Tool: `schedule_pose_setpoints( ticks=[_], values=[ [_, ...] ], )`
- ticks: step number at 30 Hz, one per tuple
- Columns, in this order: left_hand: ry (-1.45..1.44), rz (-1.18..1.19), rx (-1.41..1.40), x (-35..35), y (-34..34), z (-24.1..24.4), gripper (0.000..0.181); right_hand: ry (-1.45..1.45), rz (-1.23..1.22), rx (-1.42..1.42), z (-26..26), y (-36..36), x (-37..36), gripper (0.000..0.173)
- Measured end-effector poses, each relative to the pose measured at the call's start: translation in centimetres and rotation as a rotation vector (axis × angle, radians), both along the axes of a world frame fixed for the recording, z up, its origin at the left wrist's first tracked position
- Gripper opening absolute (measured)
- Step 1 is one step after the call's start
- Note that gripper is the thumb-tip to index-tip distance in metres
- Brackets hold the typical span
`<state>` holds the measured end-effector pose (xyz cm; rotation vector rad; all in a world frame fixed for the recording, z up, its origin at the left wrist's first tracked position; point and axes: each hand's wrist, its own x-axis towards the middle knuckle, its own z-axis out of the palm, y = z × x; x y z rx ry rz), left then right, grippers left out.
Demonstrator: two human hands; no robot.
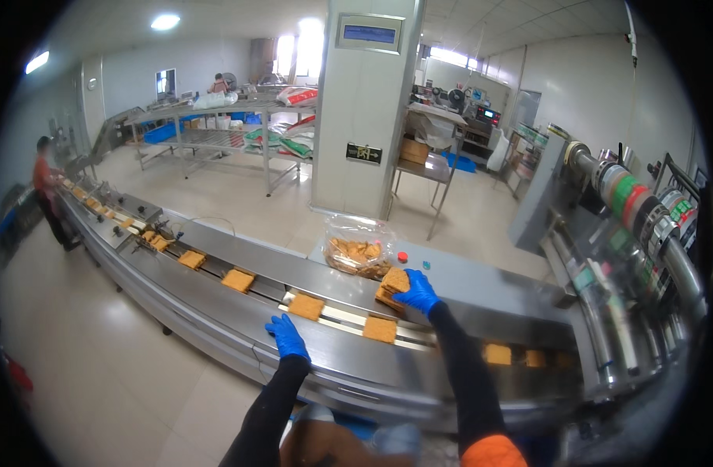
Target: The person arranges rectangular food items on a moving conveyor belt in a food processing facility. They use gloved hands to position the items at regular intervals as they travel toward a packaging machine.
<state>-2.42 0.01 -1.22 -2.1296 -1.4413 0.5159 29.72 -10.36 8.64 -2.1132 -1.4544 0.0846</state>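
Note:
My right hand (419, 292), in a blue glove, grips the right side of a small stack of square golden-brown biscuits (393, 284) on the far side of the conveyor. My left hand (287, 337), gloved alike, is over the near steel deck with its fingers apart and nothing in them. Just beyond it, one biscuit portion (307, 306) lies flat on the feed channel. Another portion (380, 330) sits to its right, between my two arms. Whether each portion is one biscuit or several is hard to tell.
A clear plastic bag of biscuit pieces (356, 252) stands behind the channel, beside a red cap (402, 257). Film rollers (630, 198) rise at right. A white pillar (362, 117) stands ahead. At the line's far left end is a person (44, 181).

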Motion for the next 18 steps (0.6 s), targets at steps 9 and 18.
schedule_pose_setpoints(
  ticks=[9, 18],
  values=[
    [0.045, -0.096, 0.010, -0.5, -1.4, 2.0, 0.054, -0.056, -0.007, -0.229, 0.1, 1.1, -1.5, 0.080],
    [0.000, 0.020, -0.008, -0.2, 0.0, 0.9, 0.054, 0.035, 0.083, -0.166, 0.4, 0.8, -1.1, 0.084]
  ],
)
